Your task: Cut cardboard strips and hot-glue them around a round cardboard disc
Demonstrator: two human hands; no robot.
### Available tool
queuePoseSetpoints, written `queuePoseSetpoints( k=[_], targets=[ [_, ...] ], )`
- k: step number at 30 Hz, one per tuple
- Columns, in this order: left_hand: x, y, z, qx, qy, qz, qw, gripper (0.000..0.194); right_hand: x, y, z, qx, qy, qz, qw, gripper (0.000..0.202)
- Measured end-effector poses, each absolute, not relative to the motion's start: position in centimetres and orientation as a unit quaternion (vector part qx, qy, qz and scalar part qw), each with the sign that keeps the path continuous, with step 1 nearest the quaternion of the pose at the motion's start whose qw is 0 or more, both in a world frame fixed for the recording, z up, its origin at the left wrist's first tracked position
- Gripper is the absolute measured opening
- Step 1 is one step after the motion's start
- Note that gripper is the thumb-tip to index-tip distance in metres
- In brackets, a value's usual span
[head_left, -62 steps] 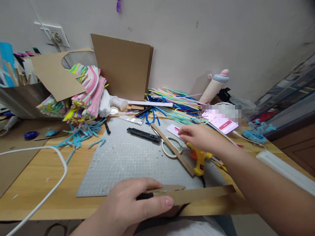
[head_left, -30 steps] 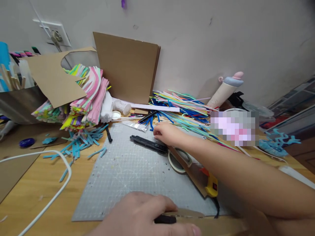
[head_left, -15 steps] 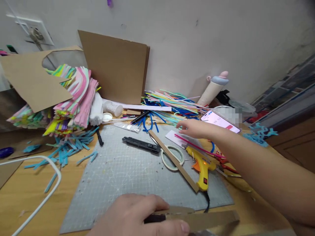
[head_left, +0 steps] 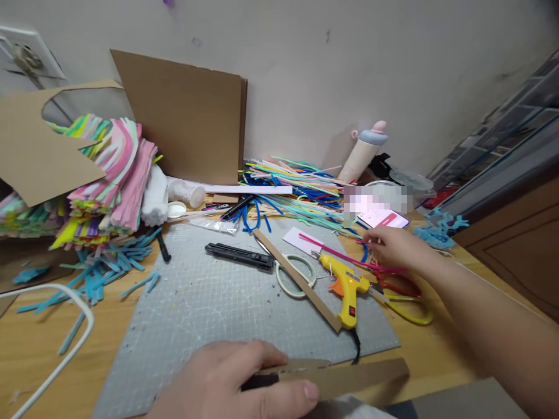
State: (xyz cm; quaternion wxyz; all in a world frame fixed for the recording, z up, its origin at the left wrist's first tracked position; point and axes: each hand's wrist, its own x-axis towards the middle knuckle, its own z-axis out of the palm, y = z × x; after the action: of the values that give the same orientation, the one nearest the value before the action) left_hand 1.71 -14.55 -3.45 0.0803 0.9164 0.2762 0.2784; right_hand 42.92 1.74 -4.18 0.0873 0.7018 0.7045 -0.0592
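Observation:
My left hand (head_left: 236,378) is closed on a folded strip of cardboard (head_left: 362,378) at the bottom edge, thumb in front and fingers behind. On the right, my right hand (head_left: 386,245) reaches down beside the phone (head_left: 384,220), over red and pink pipe cleaners (head_left: 349,256). Its fingers are curled, and whatever lies between them is hidden. Nearer to me are a yellow glue gun (head_left: 349,291) and scissors (head_left: 413,311) with a yellow handle. A thin cardboard strip (head_left: 301,285) lies across a pale tape ring (head_left: 282,285) on the grey cutting mat (head_left: 196,314).
A black utility knife (head_left: 238,257) lies on the mat. Bundles of pipe cleaners (head_left: 117,169) and cut blue pieces (head_left: 105,270) are at left. Cardboard sheets (head_left: 183,116) lean on the wall. A bottle (head_left: 360,154) stands behind a loose pipe-cleaner pile (head_left: 292,180).
My right hand has moved right and toward me, from above the white card to beside the phone, its fingers lower. My left hand keeps the cardboard. The view has shifted right.

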Motion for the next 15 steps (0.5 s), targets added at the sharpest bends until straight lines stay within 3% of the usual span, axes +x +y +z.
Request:
queuePoseSetpoints(
  k=[11,15],
  targets=[
    [2.0,-14.6,-3.7,0.906,0.3,0.278,0.107,0.04,40.6,2.9,-4.3,0.667,0.742,-0.058,0.024,0.02],
    [2.3,-14.2,-2.6,0.906,0.323,0.245,0.124,0.031,38.3,3.6,-4.2,0.657,0.752,-0.05,-0.02,0.017]
  ],
)
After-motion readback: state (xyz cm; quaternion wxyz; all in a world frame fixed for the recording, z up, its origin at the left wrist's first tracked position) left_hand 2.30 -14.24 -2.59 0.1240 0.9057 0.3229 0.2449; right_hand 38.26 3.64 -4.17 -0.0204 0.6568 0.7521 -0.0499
